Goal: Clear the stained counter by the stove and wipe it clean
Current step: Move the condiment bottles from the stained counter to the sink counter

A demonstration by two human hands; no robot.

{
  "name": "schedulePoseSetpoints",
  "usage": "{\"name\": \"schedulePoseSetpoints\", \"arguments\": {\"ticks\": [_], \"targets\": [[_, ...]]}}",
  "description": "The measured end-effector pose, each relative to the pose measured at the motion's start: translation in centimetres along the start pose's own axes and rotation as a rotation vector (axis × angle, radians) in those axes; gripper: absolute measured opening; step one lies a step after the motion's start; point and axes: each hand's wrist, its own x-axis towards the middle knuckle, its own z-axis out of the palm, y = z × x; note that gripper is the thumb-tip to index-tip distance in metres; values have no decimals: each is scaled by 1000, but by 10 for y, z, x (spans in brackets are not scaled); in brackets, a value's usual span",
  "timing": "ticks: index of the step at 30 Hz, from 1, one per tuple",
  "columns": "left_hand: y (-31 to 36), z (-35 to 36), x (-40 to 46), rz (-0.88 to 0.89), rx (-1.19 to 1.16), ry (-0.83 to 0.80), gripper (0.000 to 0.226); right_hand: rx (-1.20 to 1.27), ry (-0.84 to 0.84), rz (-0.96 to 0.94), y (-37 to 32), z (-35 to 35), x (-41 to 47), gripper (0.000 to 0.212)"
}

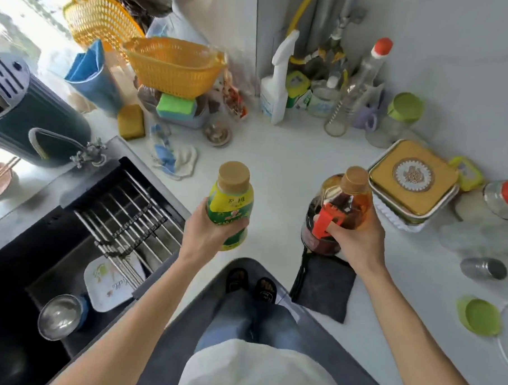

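My left hand (pixel 207 234) grips a yellow-green labelled bottle (pixel 232 203) with a tan cap, held above the white counter (pixel 283 164). My right hand (pixel 352 240) is closed on two bottles at once: a dark bottle with a red handle (pixel 322 224) and an amber bottle with a tan cap (pixel 356 196). Both sit just above a dark grey cloth (pixel 324 288) that lies at the counter's front edge. A crumpled white and blue rag (pixel 170 156) lies on the counter beyond the left bottle.
A black sink (pixel 79 243) with a metal rack, a plate and a steel bowl is at left. Orange baskets (pixel 171 63), sponges, a spray bottle (pixel 276 85), jars and bottles line the back wall. A gold tin (pixel 413 176), a steel cup (pixel 482 267) and a green lid (pixel 480 315) sit at right.
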Motion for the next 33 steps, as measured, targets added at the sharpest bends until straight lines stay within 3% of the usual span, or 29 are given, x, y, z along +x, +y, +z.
{"name": "schedulePoseSetpoints", "arguments": {"ticks": [5, 15, 22, 29, 33], "targets": [[38, 19, 82, 54, 42, -50, 63, 12, 75, -46, -22, 37, 70, 69], [79, 49, 189, 84, -138, 14, 72, 56, 128, -110, -43, 100, 189, 73], [79, 62, 227, 142, -178, 12, 70, 110, 148, -106, -45, 122, 229, 78], [70, 70, 246, 155, -193, -17, 75, 150, 150, -49, -44, 126, 244, 65], [69, 72, 248, 147, -189, -24, 75, 143, 56, -40, -43, 120, 245, 70]]}}
